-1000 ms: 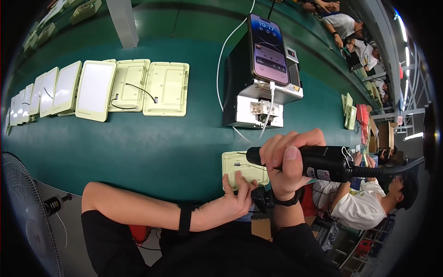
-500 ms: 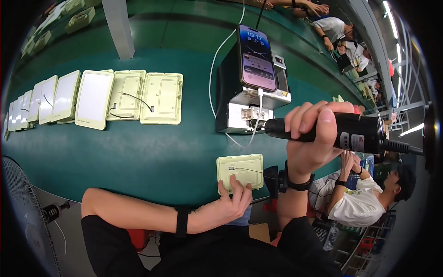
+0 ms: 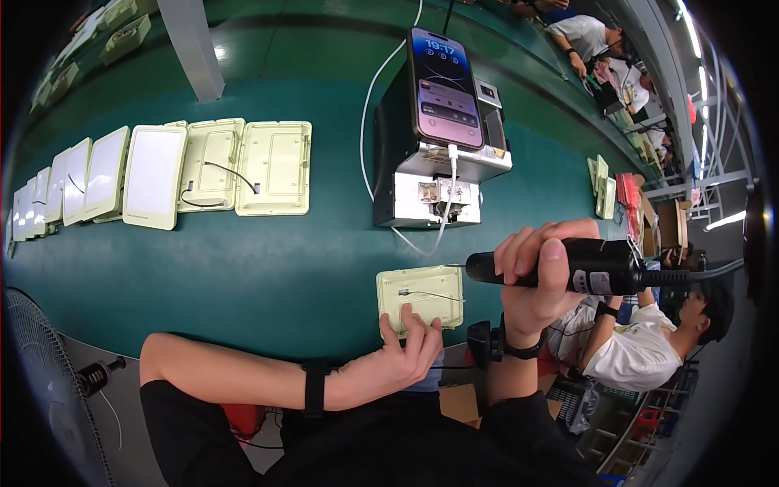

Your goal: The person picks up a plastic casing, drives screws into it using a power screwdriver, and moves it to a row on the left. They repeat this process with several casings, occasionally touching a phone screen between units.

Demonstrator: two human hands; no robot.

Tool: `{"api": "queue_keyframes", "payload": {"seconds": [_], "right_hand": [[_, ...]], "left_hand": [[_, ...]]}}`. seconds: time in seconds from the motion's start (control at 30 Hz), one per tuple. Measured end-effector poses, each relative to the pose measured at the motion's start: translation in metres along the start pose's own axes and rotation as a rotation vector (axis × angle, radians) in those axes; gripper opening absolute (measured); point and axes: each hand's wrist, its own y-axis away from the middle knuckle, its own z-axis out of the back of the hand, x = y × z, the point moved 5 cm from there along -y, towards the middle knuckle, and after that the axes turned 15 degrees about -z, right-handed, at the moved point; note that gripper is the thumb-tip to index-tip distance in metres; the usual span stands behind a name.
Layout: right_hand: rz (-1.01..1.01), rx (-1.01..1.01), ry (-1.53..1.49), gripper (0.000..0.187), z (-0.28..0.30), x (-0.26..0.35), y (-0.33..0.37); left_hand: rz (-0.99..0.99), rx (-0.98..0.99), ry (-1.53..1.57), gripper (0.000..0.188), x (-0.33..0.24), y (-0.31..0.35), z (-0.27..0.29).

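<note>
The left hand [image 3: 406, 349] is pressing its fingers on a pale green panel [image 3: 420, 296] lying at the table's [image 3: 268, 260] near edge. The right hand [image 3: 535, 284] is gripping a black electric screwdriver [image 3: 568, 268] just beside the panel's right edge. Open green surface is stretching leftward toward a row of panels [image 3: 162, 174].

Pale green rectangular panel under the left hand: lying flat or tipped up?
Flat. The pale green rectangular panel rests inner face up on the green table; left hand fingers press its near edge.
</note>
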Motion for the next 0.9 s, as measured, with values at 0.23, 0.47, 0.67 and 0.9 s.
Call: {"api": "queue_keyframes", "payload": {"seconds": [0.23,0.47,0.67,0.9], "right_hand": [[0.012,0.006,-0.009,0.021,0.005,-0.013,0.003],[0.022,-0.007,-0.030,0.022,0.007,-0.018,0.007],[0.031,-0.017,-0.018,0.020,0.003,-0.016,0.004],[0.234,0.039,-0.174,0.014,-0.033,0.045,-0.028]], "left_hand": [[0.010,-0.003,0.002,0.048,0.002,-0.001,0.003],[0.042,-0.002,0.065,0.045,0.004,-0.002,0.005],[0.055,-0.001,0.068,0.043,0.002,0.001,0.005],[0.073,-0.033,0.096,0.042,0.005,0.001,0.004]]}}
